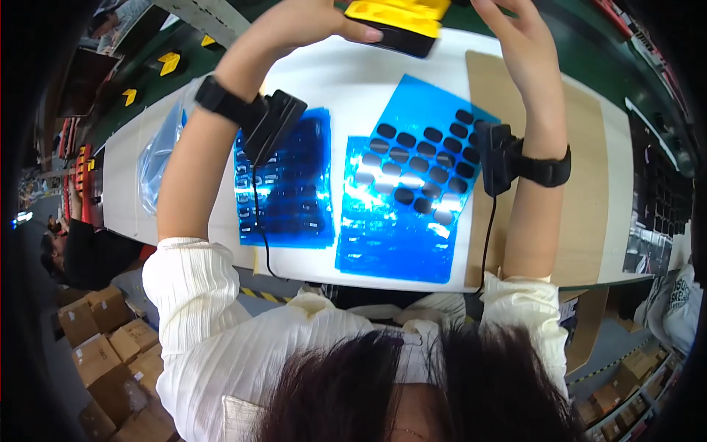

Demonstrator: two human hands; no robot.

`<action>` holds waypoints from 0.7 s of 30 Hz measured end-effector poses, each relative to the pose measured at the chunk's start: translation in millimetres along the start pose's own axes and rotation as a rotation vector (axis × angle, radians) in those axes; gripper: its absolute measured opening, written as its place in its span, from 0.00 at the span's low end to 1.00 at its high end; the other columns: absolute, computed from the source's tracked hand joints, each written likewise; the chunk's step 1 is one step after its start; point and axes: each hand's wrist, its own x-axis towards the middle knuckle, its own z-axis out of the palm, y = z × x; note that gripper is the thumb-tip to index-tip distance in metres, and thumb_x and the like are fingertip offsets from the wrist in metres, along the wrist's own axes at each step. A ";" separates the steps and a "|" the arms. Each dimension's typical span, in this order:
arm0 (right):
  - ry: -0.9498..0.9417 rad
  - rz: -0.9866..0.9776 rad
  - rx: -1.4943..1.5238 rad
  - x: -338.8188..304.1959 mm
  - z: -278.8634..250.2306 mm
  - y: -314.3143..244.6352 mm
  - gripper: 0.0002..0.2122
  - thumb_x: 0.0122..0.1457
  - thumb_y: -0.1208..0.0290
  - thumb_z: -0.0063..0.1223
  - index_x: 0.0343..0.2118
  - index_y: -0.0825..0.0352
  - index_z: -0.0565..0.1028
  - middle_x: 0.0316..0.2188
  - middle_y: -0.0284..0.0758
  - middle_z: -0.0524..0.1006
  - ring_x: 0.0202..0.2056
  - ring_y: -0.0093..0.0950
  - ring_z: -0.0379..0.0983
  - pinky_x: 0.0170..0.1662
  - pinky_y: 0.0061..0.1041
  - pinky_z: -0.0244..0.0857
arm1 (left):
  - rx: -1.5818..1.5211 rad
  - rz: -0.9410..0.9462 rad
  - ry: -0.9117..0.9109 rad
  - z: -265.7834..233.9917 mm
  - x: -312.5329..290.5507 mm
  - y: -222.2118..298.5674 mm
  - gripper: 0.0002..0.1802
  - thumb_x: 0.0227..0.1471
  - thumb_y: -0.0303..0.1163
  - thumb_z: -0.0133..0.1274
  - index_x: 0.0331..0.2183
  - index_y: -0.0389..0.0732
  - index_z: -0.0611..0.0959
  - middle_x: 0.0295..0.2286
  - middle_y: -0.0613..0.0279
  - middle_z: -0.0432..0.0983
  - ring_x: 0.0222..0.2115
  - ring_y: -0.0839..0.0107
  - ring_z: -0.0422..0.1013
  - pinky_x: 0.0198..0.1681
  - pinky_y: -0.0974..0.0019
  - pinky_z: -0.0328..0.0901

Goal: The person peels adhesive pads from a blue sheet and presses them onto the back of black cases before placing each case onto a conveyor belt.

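Note:
At the top edge my left hand (313,23) grips a block-shaped thing (398,26), yellow and moulded on top with a black lower part. Its thumb presses on the black side. My right hand (524,37) is just to the right of the block, thumb and fingers apart; the upper edge cuts off some fingertips. Below lie blue film sheets. A sheet with rows of black rounded stickers (423,151) sits at an angle over another blue sheet (398,254). A darker stack of blue sheets (287,191) lies under my left wrist.
White covering (294,267) and a brown board (589,214) lie on the table. Clear plastic film (158,162) is at the left, a dark sheet with black pieces (655,191) at the far right. Yellow pieces (169,62) rest farther back. Another person (99,254) works at left, near cardboard boxes (96,361).

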 end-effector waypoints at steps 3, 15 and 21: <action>0.087 -0.168 -0.246 1.3 -21.2 2.5 0.15 0.46 0.80 0.53 0.40 0.74 0.69 0.25 0.34 0.74 0.35 0.24 0.69 0.41 0.17 0.61 | 0.021 0.148 0.058 -53.7 22.9 -82.1 0.48 0.28 0.16 0.59 0.52 0.41 0.55 0.40 0.58 0.65 0.39 0.71 0.63 0.43 0.72 0.60; 0.084 -0.049 -0.203 -13.1 -37.7 -33.5 0.04 0.46 0.81 0.52 0.26 0.72 0.72 0.24 0.30 0.72 0.28 0.17 0.67 0.35 0.13 0.60 | 1.448 -0.354 0.267 -72.5 65.3 -106.5 0.47 0.28 0.31 0.64 0.52 0.53 0.58 0.50 0.50 0.53 0.52 0.54 0.50 0.52 0.57 0.53; 0.051 -0.176 -0.113 -18.1 -54.0 -38.7 0.02 0.46 0.82 0.51 0.23 0.72 0.71 0.27 0.31 0.70 0.30 0.18 0.66 0.36 0.14 0.59 | 1.247 -0.224 0.094 -45.1 144.0 -83.3 0.46 0.27 0.32 0.64 0.51 0.52 0.60 0.51 0.48 0.49 0.53 0.54 0.47 0.53 0.59 0.50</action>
